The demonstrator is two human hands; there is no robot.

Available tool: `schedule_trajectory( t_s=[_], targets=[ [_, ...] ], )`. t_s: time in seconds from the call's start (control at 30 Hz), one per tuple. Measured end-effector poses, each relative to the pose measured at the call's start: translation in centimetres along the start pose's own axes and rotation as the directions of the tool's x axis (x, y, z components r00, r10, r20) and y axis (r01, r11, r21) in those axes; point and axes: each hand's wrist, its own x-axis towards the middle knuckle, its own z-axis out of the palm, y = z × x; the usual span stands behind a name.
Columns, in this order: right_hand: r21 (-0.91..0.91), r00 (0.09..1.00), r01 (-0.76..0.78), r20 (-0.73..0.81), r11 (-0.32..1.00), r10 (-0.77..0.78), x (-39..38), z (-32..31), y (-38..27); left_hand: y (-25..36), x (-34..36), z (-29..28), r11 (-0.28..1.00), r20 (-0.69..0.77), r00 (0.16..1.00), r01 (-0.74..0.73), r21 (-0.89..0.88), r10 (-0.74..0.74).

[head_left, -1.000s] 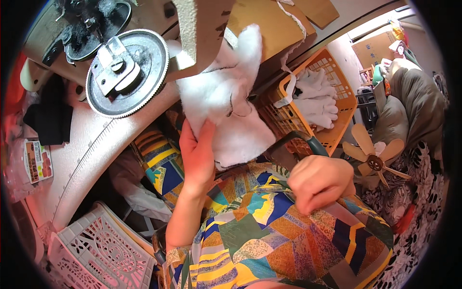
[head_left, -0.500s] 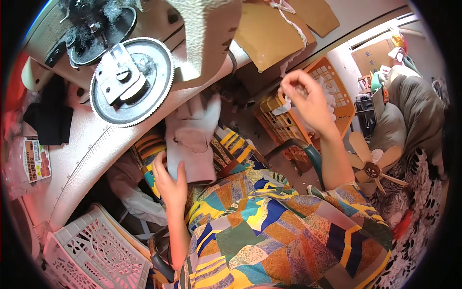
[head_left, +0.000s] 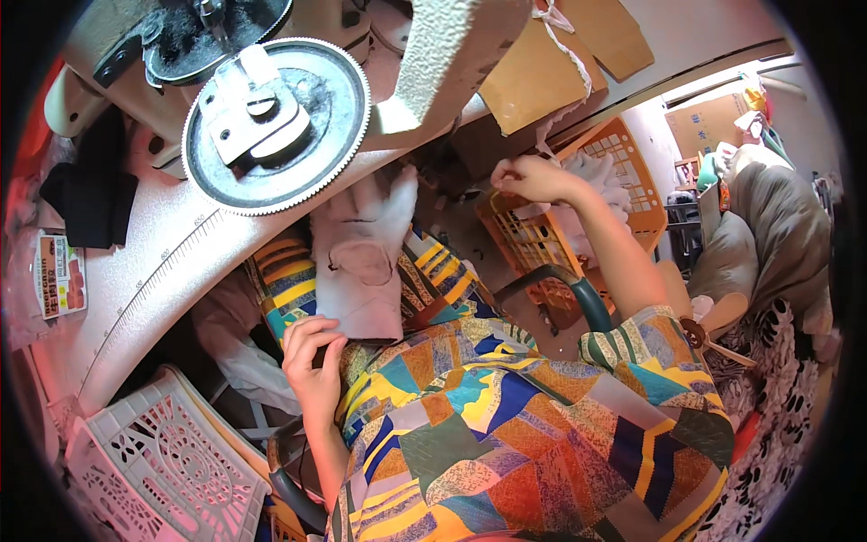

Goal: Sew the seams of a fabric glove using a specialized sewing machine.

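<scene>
A white glove lies across my lap, fingers toward the machine, with a rounded patch or opening outlined on it. Beside its cuff is my left hand, fingers loosely bent and thumb apart from them; the fingertips reach the glove's edge, and no grip on it shows. My right hand is raised in front of the orange basket, fingers drawn together in a pinch. Whatever may be between those fingertips is too small to make out. White cloth pieces, possibly more gloves, are heaped in the orange basket behind my right forearm.
Above the glove stands a machine with a toothed round plate and lint on it. A ruler-marked table edge curves along the left. A pale plastic basket sits lower left. Chair armrests flank me; a fan is at right.
My right hand has moved left, away from the basket, its fingers pinched. My left hand has drawn back from the glove's side toward the cuff, fingers more bent. The view has shifted slightly.
</scene>
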Motion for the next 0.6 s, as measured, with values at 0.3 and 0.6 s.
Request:
schedule_trajectory(
  t_s=[0.3,0.6],
  targets=[
    [0.987,0.896,-0.054,0.114,0.151,-0.429,8.6,6.3,-3.3,-0.7,-1.4,-1.1,0.786,0.022,0.919,0.350,-0.509,-0.395],
    [0.651,0.855,-0.493,0.485,0.577,0.183,13.2,15.5,8.1,0.7,-0.1,0.2,0.979,-0.068,0.992,0.120,0.163,-0.110]
  ],
)
